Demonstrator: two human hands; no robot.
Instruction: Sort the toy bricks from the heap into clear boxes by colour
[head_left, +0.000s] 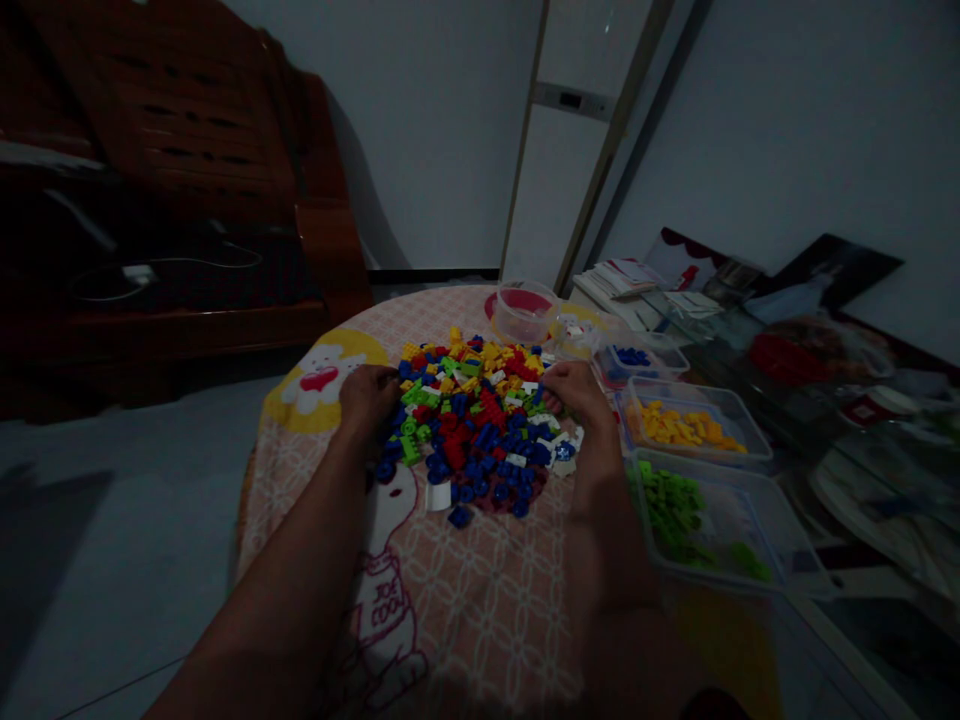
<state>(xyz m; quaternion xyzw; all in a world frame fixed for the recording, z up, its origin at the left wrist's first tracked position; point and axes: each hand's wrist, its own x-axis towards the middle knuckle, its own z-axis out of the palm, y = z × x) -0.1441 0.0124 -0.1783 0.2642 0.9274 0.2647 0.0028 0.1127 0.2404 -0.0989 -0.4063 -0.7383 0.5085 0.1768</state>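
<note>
A mixed pile of toy building bricks (480, 420) in red, blue, green, yellow and white is spread on the round table's patterned cloth (495, 600). At the pile's left edge is my left hand (367, 402), its fingers curled together beside blue and green bricks; what they hold, if anything, is hidden. My right hand (576, 390) reaches in from the right side, fingers bent and closed near white and blue bricks. Whatever is between its fingertips is too dark and small to name. A white curved piece (439, 496) and a blue brick (460, 517) lie at the near edge.
Clear plastic boxes stand along the right: one with blue bricks (631, 356), one with yellow bricks (686, 428), one with green bricks (671, 510). A round clear tub (526, 312) is at the back. Beyond are a cluttered glass table (795, 440) and a wooden bench (330, 240).
</note>
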